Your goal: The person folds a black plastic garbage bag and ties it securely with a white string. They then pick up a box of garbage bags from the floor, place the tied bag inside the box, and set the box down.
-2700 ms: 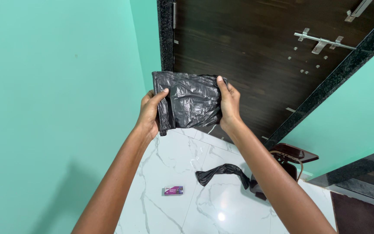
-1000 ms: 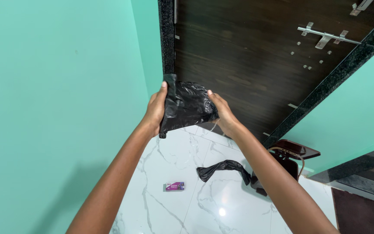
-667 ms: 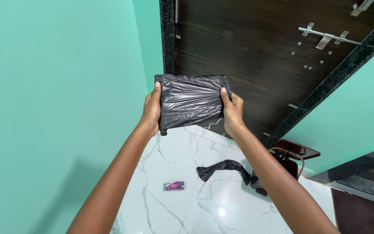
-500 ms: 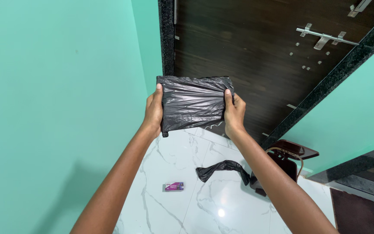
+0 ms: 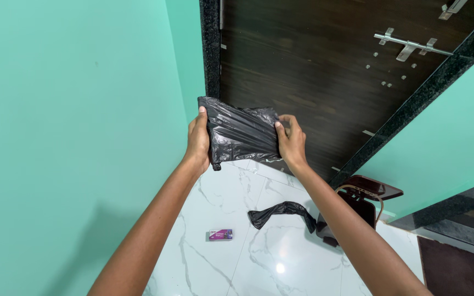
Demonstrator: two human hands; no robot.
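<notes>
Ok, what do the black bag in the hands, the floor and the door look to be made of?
The crinkled black bag, held between the left hand and right hand, looks like thin glossy plastic film: fine creases catching light. The white grey-veined floor seems polished marble or marble-look tile, mirroring a lamp. The dark brown door appears wood or wood-grain laminate, matte.

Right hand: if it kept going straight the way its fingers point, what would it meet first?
The right hand grips the black plastic bag and points up and away, so beyond the bag it would probably meet the dark wooden door; depth is unclear.
</notes>
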